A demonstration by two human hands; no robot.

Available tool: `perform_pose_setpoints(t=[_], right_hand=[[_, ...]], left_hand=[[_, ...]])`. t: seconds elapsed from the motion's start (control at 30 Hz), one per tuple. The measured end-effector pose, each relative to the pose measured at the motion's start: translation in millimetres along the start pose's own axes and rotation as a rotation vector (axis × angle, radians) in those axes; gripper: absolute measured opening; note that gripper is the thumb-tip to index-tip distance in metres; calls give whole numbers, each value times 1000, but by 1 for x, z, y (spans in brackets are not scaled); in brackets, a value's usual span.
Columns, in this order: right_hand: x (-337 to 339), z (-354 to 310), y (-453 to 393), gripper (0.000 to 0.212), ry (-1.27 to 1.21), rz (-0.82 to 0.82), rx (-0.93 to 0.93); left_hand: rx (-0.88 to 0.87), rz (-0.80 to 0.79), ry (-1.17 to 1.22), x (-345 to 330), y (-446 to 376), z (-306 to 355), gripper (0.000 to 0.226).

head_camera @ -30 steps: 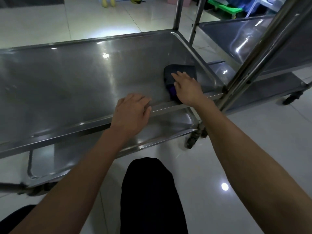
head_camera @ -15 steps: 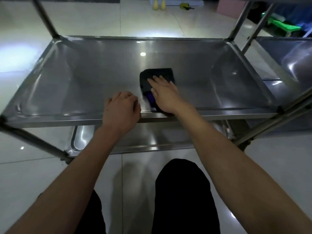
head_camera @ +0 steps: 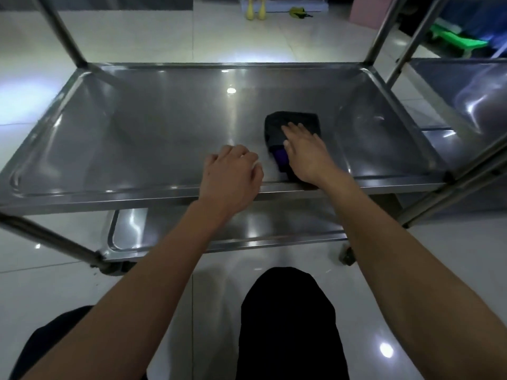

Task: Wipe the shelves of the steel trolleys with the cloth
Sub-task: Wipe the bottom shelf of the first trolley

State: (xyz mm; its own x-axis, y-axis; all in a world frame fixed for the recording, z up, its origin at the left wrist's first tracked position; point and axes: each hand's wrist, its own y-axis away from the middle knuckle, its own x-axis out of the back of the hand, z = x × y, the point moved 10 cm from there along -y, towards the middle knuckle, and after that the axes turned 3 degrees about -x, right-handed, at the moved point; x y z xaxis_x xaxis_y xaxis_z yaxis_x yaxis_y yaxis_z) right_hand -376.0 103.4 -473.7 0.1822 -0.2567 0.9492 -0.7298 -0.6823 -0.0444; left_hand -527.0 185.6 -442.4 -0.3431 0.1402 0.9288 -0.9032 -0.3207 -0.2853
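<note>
A steel trolley shelf (head_camera: 164, 127) fills the middle of the view, a shallow tray with a raised rim. A dark folded cloth (head_camera: 293, 124) with a purple patch lies on it, right of centre. My right hand (head_camera: 307, 152) lies flat on the cloth, fingers straight, pressing it to the shelf. My left hand (head_camera: 230, 174) rests on the shelf's near rim, fingers curled over the edge. A lower shelf (head_camera: 260, 229) shows beneath the near rim.
A second steel trolley (head_camera: 472, 91) stands close on the right, its posts next to this one's. Upright posts rise at the shelf corners. Glossy tiled floor surrounds the trolleys, with a green stool (head_camera: 455, 42) and yellow items (head_camera: 255, 9) beyond. My dark-trousered legs are below.
My right hand has slid the cloth rightward along the shelf from beside my left hand. The left hand stays on the near rim. The view has settled square on the shelf.
</note>
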Motion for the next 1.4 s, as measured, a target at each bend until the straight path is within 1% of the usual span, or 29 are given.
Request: perform_pose_setpoints(t=[0.13, 0.3, 0.43, 0.57, 0.67, 0.77, 0.97, 1.07, 1.17, 1.4], right_hand=[[22, 69, 9, 49, 12, 17, -117], [48, 135, 24, 48, 16, 72, -229], [64, 182, 33, 48, 10, 89, -317], [83, 218, 35, 48, 9, 122, -380], [91, 226, 25, 48, -5, 129, -380], [88, 219, 9, 48, 37, 101, -344], [70, 187, -11, 48, 26, 39, -283], [59, 164, -19, 48, 29, -4, -244], [48, 132, -26, 49, 40, -22, -189], [10, 24, -44, 49, 39, -69, -31]], left_hand=[[-51, -34, 22, -19, -24, 52, 34], [-99, -118, 8, -49, -48, 113, 34], [-61, -182, -50, -69, -55, 121, 38], [-55, -116, -28, -66, -55, 120, 45], [-76, -104, -6, -65, -53, 120, 46], [-108, -105, 0, -63, -49, 118, 44], [-228, -168, 59, -52, -48, 106, 36], [-161, -98, 76, -40, -42, 72, 31], [-68, -33, 37, -24, -31, 34, 27], [88, -18, -16, -2, -15, -35, 32]])
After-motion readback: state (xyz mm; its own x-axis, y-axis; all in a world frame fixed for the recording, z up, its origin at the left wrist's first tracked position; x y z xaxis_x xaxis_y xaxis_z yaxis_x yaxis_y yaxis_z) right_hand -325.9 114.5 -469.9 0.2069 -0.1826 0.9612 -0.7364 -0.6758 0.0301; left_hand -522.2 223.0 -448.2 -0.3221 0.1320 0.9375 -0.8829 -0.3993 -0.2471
